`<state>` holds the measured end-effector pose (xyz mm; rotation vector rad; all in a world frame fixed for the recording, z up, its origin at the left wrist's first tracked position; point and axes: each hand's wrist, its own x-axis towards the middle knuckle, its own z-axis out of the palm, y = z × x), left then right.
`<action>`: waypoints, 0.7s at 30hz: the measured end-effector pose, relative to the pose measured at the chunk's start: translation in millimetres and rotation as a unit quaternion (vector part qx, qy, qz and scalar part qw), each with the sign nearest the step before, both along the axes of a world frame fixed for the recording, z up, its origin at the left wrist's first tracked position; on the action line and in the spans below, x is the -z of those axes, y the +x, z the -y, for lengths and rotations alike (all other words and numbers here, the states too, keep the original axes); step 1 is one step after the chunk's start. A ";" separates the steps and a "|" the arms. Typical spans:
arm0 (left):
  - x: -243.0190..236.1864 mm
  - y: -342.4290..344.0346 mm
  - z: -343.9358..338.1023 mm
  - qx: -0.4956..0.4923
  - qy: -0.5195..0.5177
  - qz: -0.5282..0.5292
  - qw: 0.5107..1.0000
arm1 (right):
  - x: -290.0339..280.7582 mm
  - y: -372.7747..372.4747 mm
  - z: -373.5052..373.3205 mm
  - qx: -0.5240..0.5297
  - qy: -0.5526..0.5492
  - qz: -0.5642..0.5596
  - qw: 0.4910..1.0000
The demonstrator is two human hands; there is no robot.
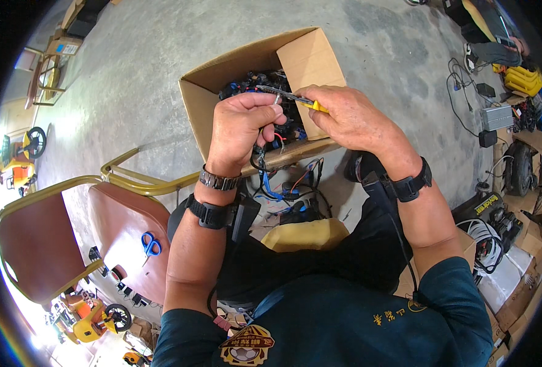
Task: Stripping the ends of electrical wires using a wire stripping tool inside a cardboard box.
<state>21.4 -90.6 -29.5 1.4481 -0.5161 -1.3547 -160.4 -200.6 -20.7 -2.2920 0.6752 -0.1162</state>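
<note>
My left hand (pixel 246 122) is closed in a pinch on a cable end, over the open cardboard box (pixel 313 58). Thin wires (pixel 279 140), one of them red, show below its fingers, and dark cable hangs further down. In my right hand (pixel 350 116) is a yellow-handled cutting tool (pixel 315 105) with a long, slim grey blade; whether it is a knife or scissors I cannot tell. The blade points left, just above the left fingertips. Inside the box lies a heap of black and blue cables (pixel 274 79), partly hidden by my hands.
Black and blue cables (pixel 295 196) hang and lie between my knees. A brown padded chair (pixel 41 244) stands at the left; blue-handled scissors (pixel 151 244) rest on a brown seat (pixel 130 223). Boxes, a tyre (pixel 518 168) and a grey metal unit (pixel 497 118) crowd the right side.
</note>
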 end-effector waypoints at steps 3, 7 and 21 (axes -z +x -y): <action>0.6 0.1 -0.1 0.003 0.001 0.002 1.000 | 3.4 -1.5 0.7 -0.006 -0.033 0.040 0.999; 2.2 0.9 -0.7 0.007 0.001 0.002 1.000 | 2.3 -2.5 -0.4 -0.011 -0.022 0.044 0.999; 1.9 1.6 -0.8 0.008 -0.010 0.006 1.000 | -5.6 1.7 2.2 -0.010 -0.005 -0.002 1.000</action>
